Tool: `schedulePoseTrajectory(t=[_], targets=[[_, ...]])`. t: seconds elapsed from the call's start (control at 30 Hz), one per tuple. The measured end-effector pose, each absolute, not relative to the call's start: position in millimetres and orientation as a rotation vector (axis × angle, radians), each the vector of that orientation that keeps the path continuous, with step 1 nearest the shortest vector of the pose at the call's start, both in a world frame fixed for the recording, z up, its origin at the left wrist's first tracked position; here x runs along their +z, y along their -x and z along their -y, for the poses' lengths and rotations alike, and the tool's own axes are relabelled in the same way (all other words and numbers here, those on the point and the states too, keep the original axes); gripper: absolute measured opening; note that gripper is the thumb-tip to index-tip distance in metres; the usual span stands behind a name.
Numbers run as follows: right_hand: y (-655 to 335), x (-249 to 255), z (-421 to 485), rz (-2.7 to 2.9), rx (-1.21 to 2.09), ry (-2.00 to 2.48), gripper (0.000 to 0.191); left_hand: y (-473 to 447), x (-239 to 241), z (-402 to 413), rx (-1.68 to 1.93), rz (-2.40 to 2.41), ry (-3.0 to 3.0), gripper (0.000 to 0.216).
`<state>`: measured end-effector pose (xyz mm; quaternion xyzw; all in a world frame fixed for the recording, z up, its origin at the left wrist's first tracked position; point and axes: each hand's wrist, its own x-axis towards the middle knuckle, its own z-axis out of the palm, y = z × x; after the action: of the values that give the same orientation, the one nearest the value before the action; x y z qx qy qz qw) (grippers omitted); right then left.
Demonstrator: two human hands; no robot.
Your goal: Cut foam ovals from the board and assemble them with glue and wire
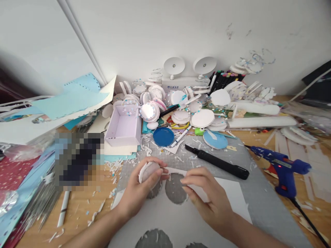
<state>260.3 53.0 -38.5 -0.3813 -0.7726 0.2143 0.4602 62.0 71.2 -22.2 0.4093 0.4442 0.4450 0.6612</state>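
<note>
A white foam disc (150, 172) with a rough cut edge is in my left hand (141, 187), the thumb on its face and the fingers curled behind it. My right hand (207, 194) hovers over the white foam sheet (207, 224), fingers bent, the thumb and fingertips slightly apart; I see nothing between them. Several round holes are cut in the sheet, and the grey cutting mat (261, 193) shows through them. One hole lies between my hands, another partly under my left hand. Beyond my right hand lies a black utility knife (222, 163) with its blade out.
A blue glue gun (284, 168) with a cord lies at the right. Behind the mat are a lilac box (122, 125), a dark blue round lid (163, 136), a light blue disc (214, 139) and piled white discs (181, 116). White scraps litter the wooden table (85, 206).
</note>
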Motion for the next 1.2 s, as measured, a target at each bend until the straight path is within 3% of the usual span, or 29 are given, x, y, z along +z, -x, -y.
schedulePoseTrajectory(t=[0.2, 0.47, 0.57, 0.67, 0.93, 1.2], targets=[[-258.2, -38.9, -50.2, 1.651, 0.811, 1.046, 0.011, -62.2, -22.3, -69.5, 0.986, -0.965, -1.03, 0.023], [-256.6, -37.7, -49.2, 1.839, 0.896, 0.91, 0.028, -62.1, -21.9, -67.9, 0.862, -0.79, -0.891, 0.035], [-256.2, -37.4, -50.5, 1.864, 0.931, 0.864, 0.018, -61.8, -22.0, -67.8, 0.811, -0.704, -0.795, 0.043], [-255.7, -36.5, -51.0, 1.882, 0.906, 0.823, 0.011, -62.1, -22.7, -68.3, 0.804, -0.554, -0.632, 0.044], [-257.3, -31.2, -55.0, 1.932, 0.729, 0.691, 0.022, -61.9, -24.5, -67.3, 0.767, -0.506, -0.584, 0.029], [-267.3, -33.7, -54.9, 2.184, 0.659, 0.438, 0.025, -58.4, -19.4, -66.3, 0.417, -0.432, -0.463, 0.039]])
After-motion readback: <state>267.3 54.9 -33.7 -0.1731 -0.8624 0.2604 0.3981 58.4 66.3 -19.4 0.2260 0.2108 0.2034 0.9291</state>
